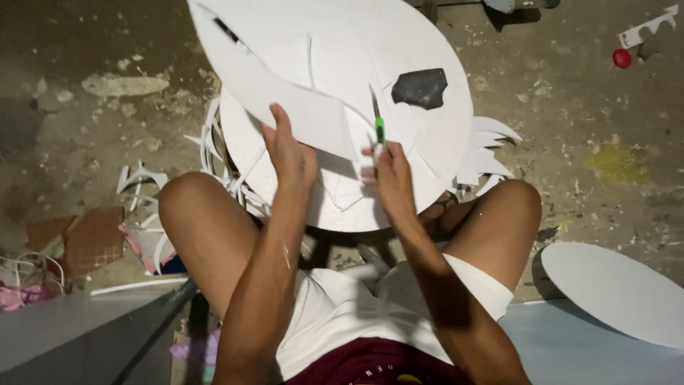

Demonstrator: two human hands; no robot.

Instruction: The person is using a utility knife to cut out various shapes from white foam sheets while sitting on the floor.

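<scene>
A large white foam board (399, 43) cut in a leaf-like shape lies tilted over a round white board (356, 214) between my knees. It has curved cuts and a dark hole (420, 87) where a piece is gone. My left hand (288, 151) grips the loose cut strip (285, 93) of the board at its lower edge. My right hand (388, 171) holds a green utility knife (379, 128) with its blade pointing up into the board.
White foam offcuts (488, 153) lie on the concrete floor on both sides of the boards. An oval white board (616, 292) rests at the right on a pale blue sheet (570, 349). Brown tiles (89, 239) and a grey panel (64, 328) are at the left. A red cap (622, 58) lies far right.
</scene>
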